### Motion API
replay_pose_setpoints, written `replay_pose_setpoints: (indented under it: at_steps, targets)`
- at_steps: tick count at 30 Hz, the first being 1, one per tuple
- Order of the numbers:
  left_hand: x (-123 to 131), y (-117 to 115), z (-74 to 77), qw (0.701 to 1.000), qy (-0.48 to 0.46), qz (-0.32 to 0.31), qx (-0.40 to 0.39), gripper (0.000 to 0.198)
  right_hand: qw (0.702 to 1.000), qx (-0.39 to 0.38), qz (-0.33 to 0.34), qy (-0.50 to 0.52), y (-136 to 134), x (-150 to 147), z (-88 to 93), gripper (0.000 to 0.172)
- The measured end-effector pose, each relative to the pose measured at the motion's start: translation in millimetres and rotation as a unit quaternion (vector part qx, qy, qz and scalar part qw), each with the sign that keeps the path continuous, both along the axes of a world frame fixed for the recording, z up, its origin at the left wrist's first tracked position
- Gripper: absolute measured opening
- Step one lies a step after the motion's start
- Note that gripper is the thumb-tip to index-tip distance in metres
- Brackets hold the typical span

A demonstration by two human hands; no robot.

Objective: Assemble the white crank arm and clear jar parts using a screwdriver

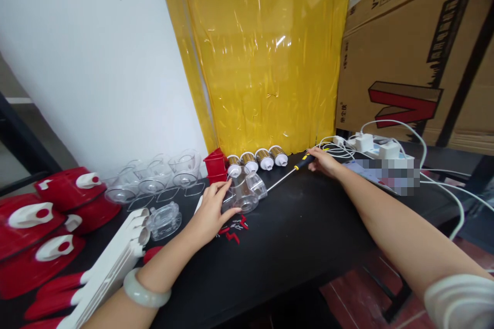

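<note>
My left hand [212, 205] grips a clear plastic dust cup [247, 200] lying on the black table, thumb and fingers around its near left side. In my right hand [322, 161] is a screwdriver [303, 161] with a black and yellow handle, its fingers closed on the handle end. The long shaft slants down to the left, and its tip meets the right side of the clear cup; the exact contact is too small to see. Small red plastic pieces [233, 237] and several tiny screws [236, 225] lie just in front of the cup.
Behind the cup stand red bins [216, 166] and several cylindrical filters [264, 159]. Leftward are clear cups [185, 168], a clear part [164, 220], white long parts [116, 249] and red housings [79, 191]. At right lie a blurred phone [382, 175], white cables and plugs [365, 142]; cardboard [401, 61] stands behind.
</note>
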State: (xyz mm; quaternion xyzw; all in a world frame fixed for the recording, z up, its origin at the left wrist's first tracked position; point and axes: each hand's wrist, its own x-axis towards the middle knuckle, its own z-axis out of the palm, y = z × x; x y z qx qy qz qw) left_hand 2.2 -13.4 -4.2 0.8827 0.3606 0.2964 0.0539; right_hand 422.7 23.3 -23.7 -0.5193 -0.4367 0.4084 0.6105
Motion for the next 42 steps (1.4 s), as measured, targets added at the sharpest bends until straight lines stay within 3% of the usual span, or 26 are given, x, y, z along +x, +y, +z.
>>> replay_pose_setpoints:
  at_steps: [5,8,12,17,20,23,27,30,33,39,42]
  targets:
    - [1.6,-2.1,0.3,1.000,-0.004,-0.008,-0.007,0.071,1.000,0.011,-0.012,0.015,-0.6,-0.2,2.8,0.038]
    - [2.0,-3.4,0.9,1.000,-0.008,-0.005,-0.013,0.071,0.998,-0.008,0.013,0.061,-3.7,-2.2,7.5,0.027]
    - [1.2,-3.6,3.2,1.000,-0.006,0.003,-0.027,0.073,0.995,0.034,0.029,0.089,-7.3,-6.4,11.8,0.012]
    - [0.1,-1.4,4.8,0.999,-0.003,-0.003,-0.046,0.075,0.993,0.106,-0.010,0.055,-6.3,-11.8,12.8,0.032]
    - [-0.2,-0.4,5.1,0.999,0.002,-0.006,-0.047,0.075,0.994,0.077,-0.024,0.076,-6.4,-12.8,15.3,0.037]
    - [-1.3,0.3,5.8,0.999,-0.001,-0.013,-0.041,0.071,0.991,0.048,-0.027,0.119,-7.9,-13.2,18.5,0.027]
    - [-4.3,2.2,7.0,0.998,-0.023,-0.022,-0.053,0.066,0.991,0.089,-0.035,0.098,-9.9,-15.1,20.6,0.018]
    - [-6.0,3.6,9.3,0.997,-0.037,-0.028,-0.069,0.063,0.988,0.135,-0.025,0.066,-10.6,-14.9,22.2,0.029]
    - [-6.4,3.5,13.3,0.994,-0.050,-0.036,-0.090,0.058,0.987,0.134,-0.014,0.084,-11.1,-13.1,24.9,0.038]
    - [-4.9,3.9,16.1,0.978,-0.113,-0.044,-0.171,0.057,0.988,0.123,-0.025,0.095,-9.6,-12.9,25.3,0.024]
    - [-5.3,7.1,14.2,0.966,-0.141,-0.034,-0.212,0.056,0.989,0.132,-0.045,0.053,-8.6,-14.0,24.3,0.031]
